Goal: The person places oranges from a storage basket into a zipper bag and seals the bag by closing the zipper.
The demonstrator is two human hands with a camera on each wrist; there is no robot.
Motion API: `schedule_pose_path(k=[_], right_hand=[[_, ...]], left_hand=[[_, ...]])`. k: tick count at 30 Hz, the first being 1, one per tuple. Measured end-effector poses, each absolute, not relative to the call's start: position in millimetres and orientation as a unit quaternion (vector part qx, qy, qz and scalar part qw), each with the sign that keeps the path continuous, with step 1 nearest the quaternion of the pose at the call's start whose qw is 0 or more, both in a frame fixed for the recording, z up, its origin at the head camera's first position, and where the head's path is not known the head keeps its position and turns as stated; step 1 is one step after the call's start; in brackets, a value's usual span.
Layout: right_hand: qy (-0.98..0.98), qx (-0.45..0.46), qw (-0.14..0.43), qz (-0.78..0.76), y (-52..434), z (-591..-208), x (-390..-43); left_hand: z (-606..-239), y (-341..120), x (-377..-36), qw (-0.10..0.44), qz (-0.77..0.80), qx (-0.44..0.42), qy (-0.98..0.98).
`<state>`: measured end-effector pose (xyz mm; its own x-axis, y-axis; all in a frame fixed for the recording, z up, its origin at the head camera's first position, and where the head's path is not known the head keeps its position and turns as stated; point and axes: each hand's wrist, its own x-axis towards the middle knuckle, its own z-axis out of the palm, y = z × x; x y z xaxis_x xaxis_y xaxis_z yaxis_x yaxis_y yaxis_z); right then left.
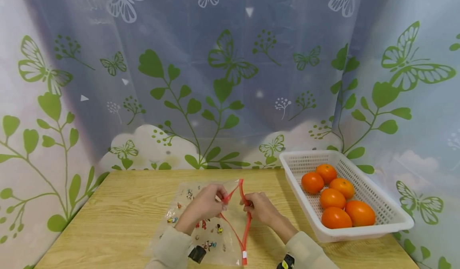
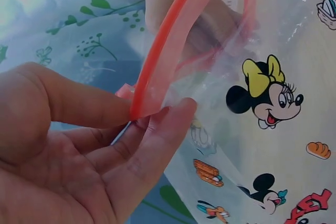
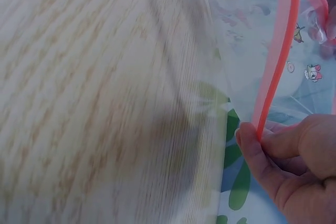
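Observation:
A clear zip bag point(image 1: 212, 233) printed with small cartoon figures lies on the table, its red-edged mouth spread apart toward the right. My left hand point(image 1: 208, 201) pinches one red edge between thumb and fingers; the left wrist view shows the thumb pressing the red strip point(image 2: 157, 66). On the opposite edge, my right hand point(image 1: 260, 207) pinches the other red strip point(image 3: 278, 51) between thumb and fingertips. A gap stands between the two edges. At the near end of the mouth sits a white slider point(image 1: 244, 255). No contents can be made out inside the bag.
To the right stands a white plastic basket point(image 1: 389, 221) holding several orange round fruits point(image 1: 332, 199). The wooden table point(image 1: 118, 205) runs back to a curtain point(image 1: 230, 113) printed with butterflies and leaves, which also hangs at both sides.

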<state>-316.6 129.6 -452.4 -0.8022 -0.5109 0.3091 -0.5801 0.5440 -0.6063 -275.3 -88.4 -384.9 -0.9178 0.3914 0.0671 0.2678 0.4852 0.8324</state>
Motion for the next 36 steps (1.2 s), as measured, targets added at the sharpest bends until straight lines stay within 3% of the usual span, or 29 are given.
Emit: schedule_pose_path(k=[17, 36], right_hand=[[-0.886, 0.296, 0.052, 0.352, 133.8, -457.6, -322.1], [-0.888, 0.317, 0.037, 0.331, 137.4, -453.9, -323.1]], left_hand=[[-392.3, -96.3, -284.2, 0.122, 0.527, 0.213, 0.814], [-395.8, -97.0, -288.0, 0.108, 0.545, 0.182, 0.811]])
